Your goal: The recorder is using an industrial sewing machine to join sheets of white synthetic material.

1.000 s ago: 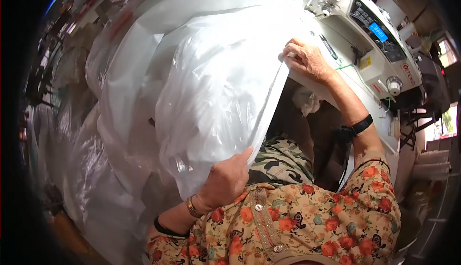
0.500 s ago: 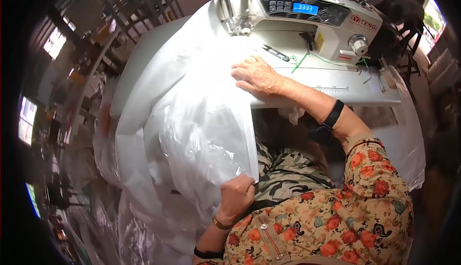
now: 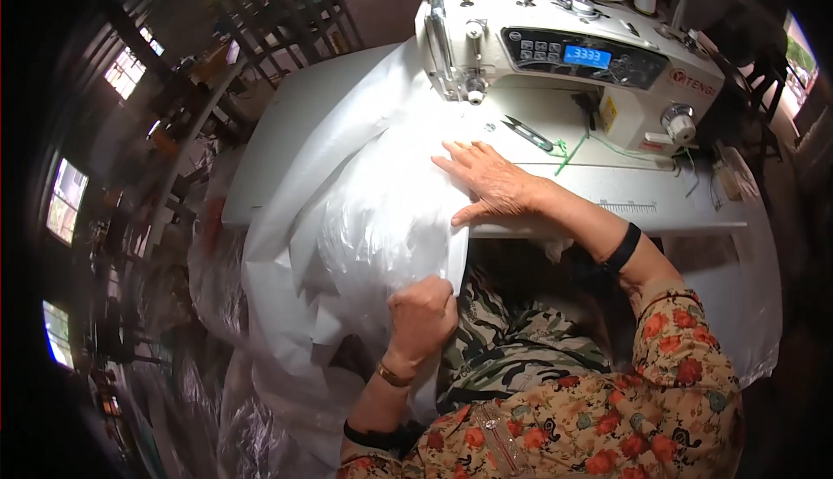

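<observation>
The left hand (image 3: 423,318) is curled into a fist around the near end of the straight edge of a large, shiny white sheet of thin material (image 3: 373,219). Ahead of it and to its right, the right hand (image 3: 493,182) lies palm down with its fingers spread; its fingertips rest on the sheet, and its thumb reaches the edge, though whether it pinches there I cannot tell. The sheet spreads leftward from both hands in loose folds and runs forward, past the right hand, toward the needle end of a white sewing machine with a lit blue display (image 3: 573,54).

Just beyond the right hand, on the pale grey surface (image 3: 685,203), lie small dark metal thread snips (image 3: 528,134), with a bright green strand of thread (image 3: 560,160) near their right end. Below the right hand and right of the left one are green-and-black camouflage trousers (image 3: 521,344).
</observation>
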A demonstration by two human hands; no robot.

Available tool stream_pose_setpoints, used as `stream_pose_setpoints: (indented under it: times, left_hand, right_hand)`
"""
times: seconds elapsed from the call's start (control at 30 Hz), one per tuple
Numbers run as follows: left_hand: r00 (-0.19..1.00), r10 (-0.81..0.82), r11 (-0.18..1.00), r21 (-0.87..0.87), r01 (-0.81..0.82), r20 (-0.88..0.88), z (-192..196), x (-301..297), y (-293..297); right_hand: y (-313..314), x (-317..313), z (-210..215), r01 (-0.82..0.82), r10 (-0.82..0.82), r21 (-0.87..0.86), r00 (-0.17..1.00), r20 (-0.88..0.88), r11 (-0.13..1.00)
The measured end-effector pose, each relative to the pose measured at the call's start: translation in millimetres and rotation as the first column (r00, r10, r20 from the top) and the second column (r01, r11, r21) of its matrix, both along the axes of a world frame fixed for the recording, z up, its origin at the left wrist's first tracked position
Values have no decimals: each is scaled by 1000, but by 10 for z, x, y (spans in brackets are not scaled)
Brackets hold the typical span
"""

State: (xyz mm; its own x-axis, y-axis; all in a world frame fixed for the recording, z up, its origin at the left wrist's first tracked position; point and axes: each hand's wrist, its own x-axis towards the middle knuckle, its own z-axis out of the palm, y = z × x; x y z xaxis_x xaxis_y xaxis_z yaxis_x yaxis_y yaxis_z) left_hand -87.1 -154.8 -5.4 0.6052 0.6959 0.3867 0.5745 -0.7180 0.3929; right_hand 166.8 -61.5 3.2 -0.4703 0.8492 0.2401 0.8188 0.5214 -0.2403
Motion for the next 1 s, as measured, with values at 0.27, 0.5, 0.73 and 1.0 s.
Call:
stream_pose_setpoints:
  times: [0.27, 0.5, 0.73, 1.0]
  left_hand:
    - [999, 24, 994, 108, -21, -22, 162, 410, 457]
    - [998, 49, 988, 141, -55, 41, 197, 681, 936]
    - [994, 104, 995, 7, -104, 18, 366, 1014, 1287]
    - [878, 67, 991, 73, -115, 475, 495, 244, 150]
  right_hand:
    - [-26, 56, 33, -43, 32, -49, 979, -203, 998]
    - [9, 74, -13, -86, 95, 42, 935, -342, 995]
    - [138, 44, -59, 0, -3, -6, 884, -467, 1000]
    - [167, 83, -113, 159, -153, -84, 496, -855, 984]
